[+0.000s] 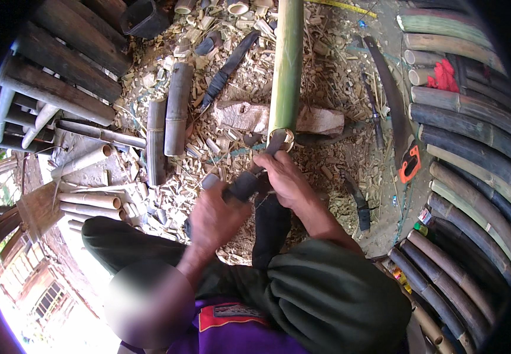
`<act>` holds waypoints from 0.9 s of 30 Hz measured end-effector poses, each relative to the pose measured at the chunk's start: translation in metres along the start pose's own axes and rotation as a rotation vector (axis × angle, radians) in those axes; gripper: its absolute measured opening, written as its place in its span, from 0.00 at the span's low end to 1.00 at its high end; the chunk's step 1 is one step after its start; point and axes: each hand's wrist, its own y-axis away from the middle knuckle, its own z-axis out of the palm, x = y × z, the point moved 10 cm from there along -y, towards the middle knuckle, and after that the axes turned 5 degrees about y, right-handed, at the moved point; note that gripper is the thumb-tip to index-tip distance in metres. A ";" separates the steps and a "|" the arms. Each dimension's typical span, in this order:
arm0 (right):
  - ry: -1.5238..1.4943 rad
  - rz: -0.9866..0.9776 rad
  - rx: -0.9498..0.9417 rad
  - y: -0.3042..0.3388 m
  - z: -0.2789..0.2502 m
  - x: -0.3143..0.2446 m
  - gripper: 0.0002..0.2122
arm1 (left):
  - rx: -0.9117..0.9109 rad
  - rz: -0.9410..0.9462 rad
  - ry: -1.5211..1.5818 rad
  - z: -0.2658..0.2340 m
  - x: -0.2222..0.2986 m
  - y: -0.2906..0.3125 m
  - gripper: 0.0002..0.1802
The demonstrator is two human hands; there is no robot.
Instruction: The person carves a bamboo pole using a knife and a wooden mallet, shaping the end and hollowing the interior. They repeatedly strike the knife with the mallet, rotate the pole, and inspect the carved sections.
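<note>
Here the left hand (pixel 217 215) is curled tight round the dark wrapped handle of a knife (pixel 245 186); it's blurred, so exactly where that handle ends is hard to tell. Just ahead and to its right, the right hand (pixel 285 177) is closed as well, fingers gripping close to the blade, probably to steady it. The blade's far end reaches the open cut end of the green bamboo pole (pixel 288 65), directly ahead of the right hand, the pole running straight away. Under it, just beyond that hand, a rough wooden block (pixel 240 116) lies crosswise, seemingly to lift the end off the shavings (pixel 252 88). Off to the right hand's right, a handsaw (pixel 394 97) lies apart, orange grip nearest, perhaps for easy reach. Ahead and left of the left hand, two short bamboo sections (pixel 178 112) lie side by side, out of the way.
</note>
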 end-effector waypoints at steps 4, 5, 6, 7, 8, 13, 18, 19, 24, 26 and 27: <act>-0.517 -0.011 -0.067 -0.004 0.022 -0.017 0.10 | 0.072 0.199 -0.402 -0.054 0.071 -0.024 0.14; -0.638 -0.056 -0.056 -0.006 0.017 -0.018 0.10 | 0.044 0.252 -0.495 -0.054 0.093 -0.028 0.13; -0.778 -0.064 -0.131 -0.007 0.018 -0.018 0.08 | 0.069 0.365 -0.615 -0.052 0.118 -0.025 0.10; -0.878 -0.105 -0.150 -0.003 0.012 -0.019 0.08 | 0.060 0.445 -0.684 -0.045 0.141 -0.021 0.09; -0.973 -0.145 -0.173 0.005 0.013 -0.031 0.08 | 0.056 0.522 -0.748 -0.038 0.161 -0.017 0.08; -1.122 -0.076 -0.071 0.029 0.005 -0.023 0.14 | -0.093 0.890 -0.995 0.029 0.198 0.004 0.05; -1.127 -0.061 -0.379 0.027 0.028 -0.007 0.18 | -0.041 0.782 -0.961 0.031 0.154 0.004 0.05; -1.041 -0.011 -0.255 0.030 0.031 0.002 0.16 | -0.044 0.763 -0.869 0.023 0.141 0.004 0.05; -0.044 -0.092 0.039 0.060 -0.041 0.036 0.13 | -0.534 0.984 -0.538 0.060 0.122 0.046 0.14; 0.219 -0.317 0.158 0.069 -0.103 0.051 0.17 | -0.498 1.255 -0.365 0.092 0.163 0.046 0.33; 0.356 -0.414 0.234 0.079 -0.120 0.044 0.19 | -0.373 1.297 -0.374 0.108 0.172 0.030 0.39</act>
